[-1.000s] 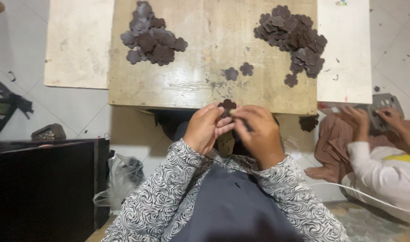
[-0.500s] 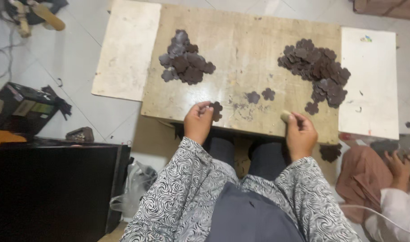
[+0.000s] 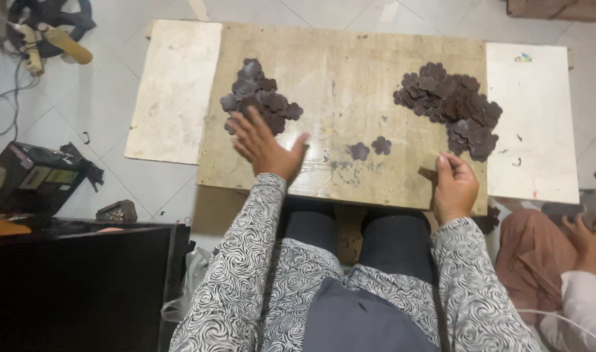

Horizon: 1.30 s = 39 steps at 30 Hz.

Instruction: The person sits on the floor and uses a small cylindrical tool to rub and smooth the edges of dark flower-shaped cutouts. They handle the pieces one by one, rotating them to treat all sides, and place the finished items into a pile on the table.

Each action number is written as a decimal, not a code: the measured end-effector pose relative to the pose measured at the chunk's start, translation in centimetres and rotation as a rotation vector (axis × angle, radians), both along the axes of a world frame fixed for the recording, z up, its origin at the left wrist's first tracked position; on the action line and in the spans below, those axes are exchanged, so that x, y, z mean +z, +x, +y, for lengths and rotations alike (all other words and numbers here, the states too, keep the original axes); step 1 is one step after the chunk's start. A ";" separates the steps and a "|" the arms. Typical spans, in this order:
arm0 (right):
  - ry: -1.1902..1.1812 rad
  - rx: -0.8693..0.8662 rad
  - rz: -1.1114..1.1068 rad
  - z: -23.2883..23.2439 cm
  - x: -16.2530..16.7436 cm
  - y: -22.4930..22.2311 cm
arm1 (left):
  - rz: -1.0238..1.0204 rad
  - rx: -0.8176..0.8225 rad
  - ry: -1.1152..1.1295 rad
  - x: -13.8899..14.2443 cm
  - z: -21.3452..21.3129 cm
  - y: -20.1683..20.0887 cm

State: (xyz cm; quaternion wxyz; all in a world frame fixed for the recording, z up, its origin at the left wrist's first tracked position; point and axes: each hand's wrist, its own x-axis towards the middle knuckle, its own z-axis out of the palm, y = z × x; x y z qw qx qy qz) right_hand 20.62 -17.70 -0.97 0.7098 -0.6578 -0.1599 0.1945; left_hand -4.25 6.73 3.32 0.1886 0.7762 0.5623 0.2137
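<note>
1. Centrally, one wooden board (image 3: 350, 78) lies on the tiled floor (image 3: 115, 111), and it bears dark brown flower-shaped cutouts in two heaps and one loose pair.
2. One heap, the left pile (image 3: 259, 98), sits on the left part of the board; its pieces overlap too much to count.
3. The other heap, the right pile (image 3: 451, 104), sits near the board's right edge and looks the larger of the two; its pieces also cannot be counted.
4. Two single cutouts (image 3: 369, 148) lie side by side between the heaps, near the board's front edge, apart from both piles.
5. The left hand (image 3: 262, 146) is stretched out flat with its fingers spread wide; the fingertips touch the near edge of the left pile, and nothing is clasped in it.
6. The right hand (image 3: 454, 186) rests at the front right edge of the board, just below the right pile, with fingers curled inward; it may pinch something small, but the view does not show this.
7. Two pale flat panels flank the board: a left panel (image 3: 174, 91) and a right panel (image 3: 532, 124), one on each side.
8. One black case (image 3: 37, 179) stands on the floor at the left.
9. A second person's hand (image 3: 588, 238) shows at the lower right, well apart from the board.
</note>
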 end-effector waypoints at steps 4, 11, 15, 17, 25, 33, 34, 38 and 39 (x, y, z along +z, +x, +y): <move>-0.067 -0.025 -0.176 0.3 -0.6 -0.1 | 0.122 -0.317 -0.016 -0.2 -3.5 2.8; -0.072 -0.012 -0.197 0.7 -0.1 -0.9 | -0.028 -0.462 0.005 -0.9 -6.9 7.0; -0.027 0.003 -0.107 1.0 0.3 -1.6 | -0.115 -0.444 -0.023 -2.2 -6.7 6.4; -0.066 0.033 -0.193 0.9 0.3 -1.7 | -0.120 -0.485 0.012 -2.8 -7.1 5.7; 0.063 0.097 -0.068 0.7 -0.9 -2.1 | -0.270 -0.599 0.111 -4.1 -8.8 3.1; 0.380 0.266 0.601 0.0 0.7 -7.7 | -0.734 -0.253 -0.693 -3.5 -10.0 3.9; 0.374 0.251 0.585 0.0 1.4 -8.2 | -0.862 -0.258 -0.814 -3.4 -10.5 3.9; 0.304 0.203 0.418 0.7 5.4 -9.8 | -1.129 -0.315 -1.145 -2.4 -11.8 3.4; 0.277 0.190 0.354 0.8 6.5 -10.4 | -1.128 -0.345 -1.190 -2.0 -12.0 3.2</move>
